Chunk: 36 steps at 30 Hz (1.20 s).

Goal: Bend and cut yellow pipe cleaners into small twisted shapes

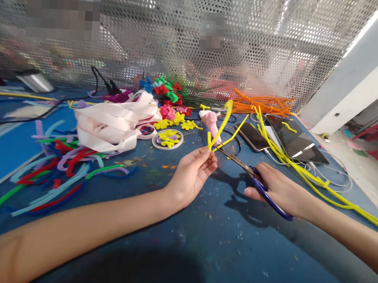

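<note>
My left hand (193, 174) pinches a bent yellow pipe cleaner (223, 126) between thumb and fingers, near the middle of the view. Blue-handled scissors (263, 189) are in my right hand (280, 187), with their blades reaching left to the yellow strands just beside my left fingertips. Whether the blades touch a strand is too small to tell. Right behind the pinched strands is a pink glue gun (211, 122). A tape ring (167, 139) with yellow and purple pieces inside lies beyond my left hand.
White ribbon (113, 120) and coloured pipe cleaners (59, 172) lie left on the blue table (176, 243). Fuzzy flowers (168, 112) and orange stems (264, 105) sit at the back. A phone (251, 137), tablet (301, 142), cables and long yellow stems (311, 179) are at right.
</note>
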Motion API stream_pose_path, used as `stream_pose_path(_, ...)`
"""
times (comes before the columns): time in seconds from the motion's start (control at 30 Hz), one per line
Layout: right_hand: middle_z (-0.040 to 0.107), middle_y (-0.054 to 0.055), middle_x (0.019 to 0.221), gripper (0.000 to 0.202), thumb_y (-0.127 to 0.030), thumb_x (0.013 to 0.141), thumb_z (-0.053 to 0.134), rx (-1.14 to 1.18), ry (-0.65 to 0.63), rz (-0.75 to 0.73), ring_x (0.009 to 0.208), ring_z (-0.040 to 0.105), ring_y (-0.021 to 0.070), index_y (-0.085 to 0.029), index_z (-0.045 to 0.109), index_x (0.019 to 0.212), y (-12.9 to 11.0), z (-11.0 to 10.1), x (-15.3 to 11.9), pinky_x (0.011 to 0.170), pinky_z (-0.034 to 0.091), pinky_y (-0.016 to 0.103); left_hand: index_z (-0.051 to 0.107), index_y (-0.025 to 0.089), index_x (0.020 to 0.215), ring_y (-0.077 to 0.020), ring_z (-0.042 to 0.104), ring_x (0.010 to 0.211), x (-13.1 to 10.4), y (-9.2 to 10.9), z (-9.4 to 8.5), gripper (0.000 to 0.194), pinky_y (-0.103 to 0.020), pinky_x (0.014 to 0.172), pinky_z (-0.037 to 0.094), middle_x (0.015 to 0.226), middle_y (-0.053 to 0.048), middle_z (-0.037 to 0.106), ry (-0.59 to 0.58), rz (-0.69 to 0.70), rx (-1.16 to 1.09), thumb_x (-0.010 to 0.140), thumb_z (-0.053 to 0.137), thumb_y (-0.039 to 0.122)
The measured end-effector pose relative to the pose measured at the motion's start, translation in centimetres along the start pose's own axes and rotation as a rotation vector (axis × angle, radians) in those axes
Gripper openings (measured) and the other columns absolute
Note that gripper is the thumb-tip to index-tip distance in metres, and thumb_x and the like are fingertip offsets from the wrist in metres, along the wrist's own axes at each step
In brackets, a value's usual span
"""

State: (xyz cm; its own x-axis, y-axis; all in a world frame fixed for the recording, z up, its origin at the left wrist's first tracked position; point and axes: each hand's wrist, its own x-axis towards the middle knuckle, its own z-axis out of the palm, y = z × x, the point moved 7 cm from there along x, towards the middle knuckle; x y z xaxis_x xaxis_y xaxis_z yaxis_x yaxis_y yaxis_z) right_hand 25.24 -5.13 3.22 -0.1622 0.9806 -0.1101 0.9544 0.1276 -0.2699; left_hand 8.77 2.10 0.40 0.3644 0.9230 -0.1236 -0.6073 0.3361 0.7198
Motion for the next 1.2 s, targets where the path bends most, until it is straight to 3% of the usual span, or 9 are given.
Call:
stream_pose_path(0.1,0.054,0.006,0.084,0.050,-0.069,0.079,0.041,-0.009,-0.011,0.008,0.075,0.055,0.0213,-0.019,0.042,0.079,-0.2,0.0,-0.1,0.068,0.040,0.032,0.058,0.010,0.071,-0.0075,0.054,0.065,0.3,-0.4,-0.4,0.009,-0.018,0.065,0.047,0.068,-0.001,0.057,0.011,0.017,0.033,0.078,0.061,0.015)
stream_pose_path(0.4,0.057,0.007,0.080,0.057,-0.074,0.079,0.033,0.115,-0.050,-0.058,0.074,0.055,0.0211,-0.018,0.046,0.080,-3.0,0.1,0.3,0.065,0.037,0.030,0.058,0.012,0.075,-0.0097,0.053,0.065,-0.6,-0.7,0.9,0.011,-0.021,0.063,0.045,0.067,-0.001,0.056,-0.169,0.060,0.265,0.075,0.064,0.022)
stream_pose_path(0.7,0.050,0.000,0.056,0.052,-0.063,0.087,0.033,0.133,-0.066,-0.078,0.049,0.040,0.0098,-0.018,0.046,0.064,-3.5,0.1,0.6,0.049,0.025,0.024,0.056,0.013,0.073,-0.0091,0.051,0.063,-0.6,-0.3,0.9,0.013,-0.021,0.064,0.044,0.067,0.001,0.054,-0.165,0.049,0.279,0.074,0.065,0.023)
stream_pose_path(0.87,0.045,0.001,0.047,0.058,-0.057,0.091,0.026,0.027,-0.017,0.039,0.042,0.033,0.0087,-0.018,0.048,0.054,-2.9,0.2,1.1,0.046,0.022,0.025,0.057,0.013,0.076,-0.0083,0.052,0.064,-0.7,-0.6,0.9,0.013,-0.020,0.064,0.044,0.067,0.001,0.055,-0.173,0.021,0.287,0.075,0.065,0.023)
stream_pose_path(1.07,0.058,0.006,0.055,0.058,-0.066,0.083,0.035,-0.143,-0.089,0.170,0.047,0.050,0.0141,-0.018,0.056,0.058,0.5,-0.1,0.4,0.045,0.026,0.025,0.062,0.013,0.084,-0.0075,0.053,0.062,-0.4,-1.2,0.2,0.018,-0.019,0.058,0.042,0.070,0.000,0.060,-0.162,-0.056,0.408,0.074,0.068,0.027)
stream_pose_path(1.2,0.064,0.007,0.068,0.039,-0.056,0.077,0.054,-0.333,-0.032,0.190,0.058,0.058,0.0192,-0.017,0.060,0.072,2.2,-1.5,-0.9,0.048,0.027,0.025,0.067,0.014,0.095,-0.0077,0.053,0.063,0.3,-1.1,-0.3,0.025,-0.019,0.058,0.042,0.077,-0.002,0.062,-0.208,-0.025,0.534,0.079,0.063,0.032)
